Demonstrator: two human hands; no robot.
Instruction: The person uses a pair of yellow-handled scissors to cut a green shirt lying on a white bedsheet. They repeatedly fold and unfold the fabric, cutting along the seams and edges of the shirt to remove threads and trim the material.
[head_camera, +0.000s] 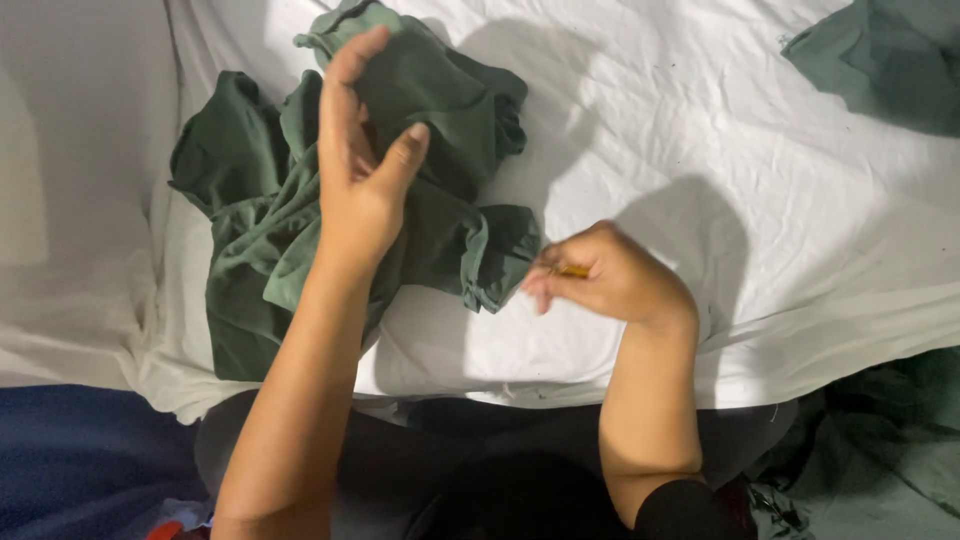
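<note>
bare white sheet (780, 190) right of crumpled green cloth (440, 90)

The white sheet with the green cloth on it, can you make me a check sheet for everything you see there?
Surface: white sheet, wrinkled, spread flat.
Job's things: dark green cloth, crumpled in a heap on the sheet; small yellowish object, too small to identify.
Clutter: another green fabric at the top right corner; more green fabric at the lower right.
Hands: left hand raised over the green cloth, fingers open; right hand pinching the yellowish object beside the cloth's edge.
Cables: nothing seen.
Surroundings: blue fabric at the lower left; the person's dark clothing below.
</note>
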